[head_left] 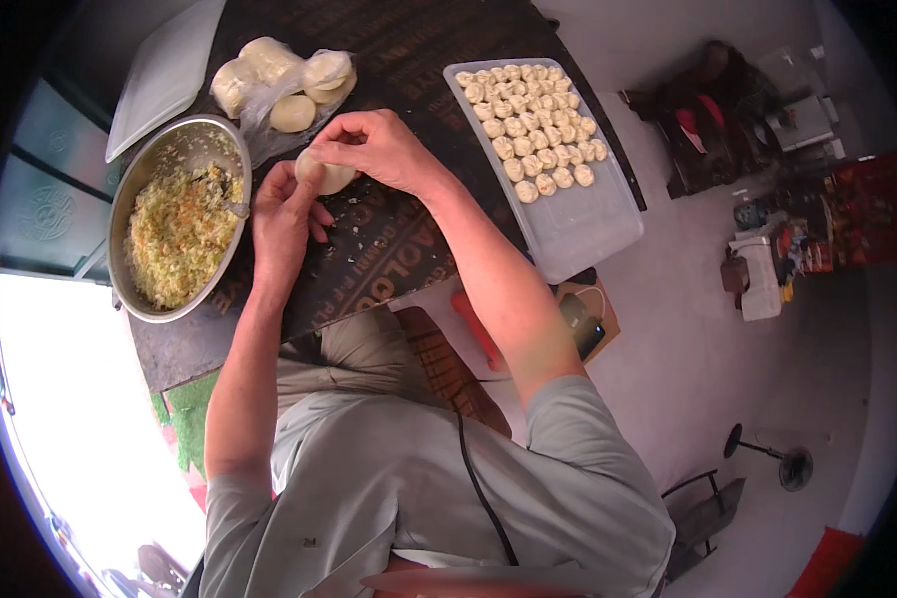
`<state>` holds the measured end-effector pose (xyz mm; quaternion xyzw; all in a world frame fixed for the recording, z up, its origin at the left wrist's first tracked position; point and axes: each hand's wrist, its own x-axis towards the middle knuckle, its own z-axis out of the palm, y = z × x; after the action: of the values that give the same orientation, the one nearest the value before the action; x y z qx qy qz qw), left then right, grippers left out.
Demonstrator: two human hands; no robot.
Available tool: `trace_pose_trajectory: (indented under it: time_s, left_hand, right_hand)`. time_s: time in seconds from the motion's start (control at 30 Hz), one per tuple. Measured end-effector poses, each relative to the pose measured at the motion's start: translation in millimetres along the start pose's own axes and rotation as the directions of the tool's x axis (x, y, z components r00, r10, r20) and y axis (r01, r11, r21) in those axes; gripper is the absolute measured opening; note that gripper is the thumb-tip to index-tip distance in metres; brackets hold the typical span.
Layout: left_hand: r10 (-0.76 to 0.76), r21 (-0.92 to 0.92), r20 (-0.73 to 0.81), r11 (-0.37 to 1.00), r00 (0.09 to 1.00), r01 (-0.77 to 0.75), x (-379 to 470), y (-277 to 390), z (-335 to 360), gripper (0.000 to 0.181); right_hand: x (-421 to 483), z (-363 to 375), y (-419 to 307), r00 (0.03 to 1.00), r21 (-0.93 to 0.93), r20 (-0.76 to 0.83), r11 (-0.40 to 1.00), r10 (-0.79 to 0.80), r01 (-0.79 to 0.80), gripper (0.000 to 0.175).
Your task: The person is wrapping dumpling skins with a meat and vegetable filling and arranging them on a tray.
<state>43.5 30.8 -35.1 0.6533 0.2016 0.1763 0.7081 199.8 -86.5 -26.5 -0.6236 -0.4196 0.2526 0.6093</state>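
Both hands hold a round dough wrapper (pixel 330 178) above the dark tabletop. My left hand (pixel 288 205) grips its left side, thumb on top. At its upper edge, the fingertips of my right hand (pixel 377 146) pinch the dough. To the left stands a steel bowl (pixel 117 258) with chopped vegetable filling (pixel 176 239). A utensil's handle (pixel 237 209) rests at the bowl's right rim. Just beyond my hands, stacks of dough wrappers (pixel 269 63) lie partly in a clear plastic bag (pixel 261 134). One loose wrapper (pixel 293 113) lies on that bag.
On the right, a white plastic tray (pixel 579 224) carries several rows of pleated dumplings (pixel 531 123). Another pale tray or lid (pixel 166 71) lies beyond the bowl. The printed dark table (pixel 389 247) ends close to my lap. A stool (pixel 448 359) stands below its edge.
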Motion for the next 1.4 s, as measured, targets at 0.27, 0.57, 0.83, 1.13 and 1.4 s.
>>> trace_pose_trajectory:
  time_s: [0.27,0.57,0.83,1.13,1.4]
  left_hand:
    - [-0.003,-0.078,0.028,0.997,1.0,0.005,1.2,-3.9,6.0,0.03]
    - [-0.042,-0.084,0.027,0.995,0.999,0.044,-0.6,-2.6,1.0,0.03]
    - [0.008,0.041,-0.028,0.999,1.0,-0.007,-0.3,-1.9,3.8,0.03]
    - [0.029,-0.016,-0.019,0.999,0.999,-0.029,1.4,-0.8,7.8,0.026]
    - [0.041,-0.005,-0.044,0.999,0.998,-0.041,0.2,-3.1,1.8,0.025]
  right_hand:
    - [-7.1,-7.7,-7.8,0.999,-0.145,-0.03,0.988,0.04,-0.044,0.022]
    - [-3.2,-2.5,-7.5,0.999,-0.152,-0.038,0.988,-0.022,0.016,0.025]
    - [-2.2,-1.2,-2.1,1.0,-0.168,-0.022,0.986,-0.005,0.001,0.021]
    - [-4.2,-2.6,2.2,0.998,-0.04,-0.045,0.999,-0.038,0.036,0.022]
    - [1.9,2.2,12.1,0.997,-0.138,-0.018,0.988,-0.07,0.067,0.022]
